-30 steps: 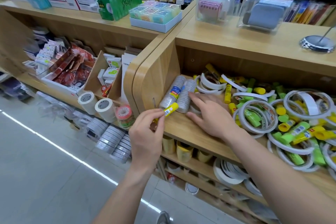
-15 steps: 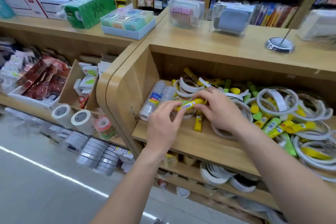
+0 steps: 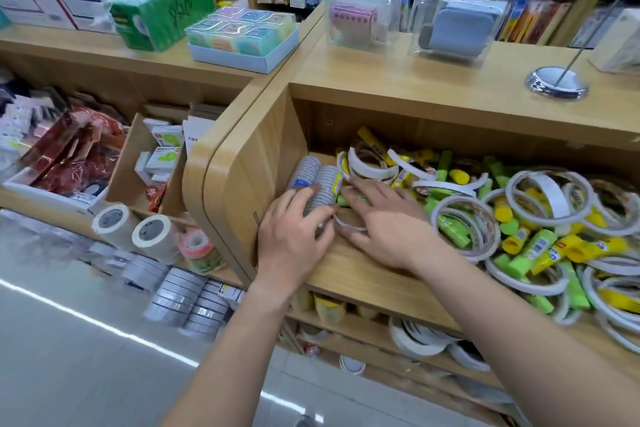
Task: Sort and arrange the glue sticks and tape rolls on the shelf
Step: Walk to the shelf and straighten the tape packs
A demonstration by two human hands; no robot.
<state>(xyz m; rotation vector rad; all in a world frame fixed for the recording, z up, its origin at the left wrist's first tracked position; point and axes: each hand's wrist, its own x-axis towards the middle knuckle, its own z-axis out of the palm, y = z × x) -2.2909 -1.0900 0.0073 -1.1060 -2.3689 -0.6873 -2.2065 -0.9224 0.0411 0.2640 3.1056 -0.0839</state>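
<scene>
Two wrapped stacks of tape rolls (image 3: 313, 173) lie at the left end of the wooden shelf (image 3: 360, 274). My left hand (image 3: 294, 232) grips the near end of the right stack, fingers over it and thumb at its side. My right hand (image 3: 388, 222) lies spread and flat beside it, covering a loose white tape roll (image 3: 349, 224) and a green glue stick (image 3: 346, 200). To the right sprawls a mixed heap of yellow and green glue sticks (image 3: 540, 246) and loose tape rolls (image 3: 543, 198).
The shelf's curved side wall (image 3: 249, 184) stands just left of my left hand. Masking tape rolls (image 3: 152, 236) and boxes fill the neighbouring unit. Clear display boxes (image 3: 360, 19) and a metal stand (image 3: 556, 83) sit on the top board. More tape lies on the lower shelf (image 3: 419, 340).
My left hand held a yellow glue stick and brought it to the right hand; now neither hand holds it. The left hand has moved onto the wrapped tape stacks and the right lies flat.
</scene>
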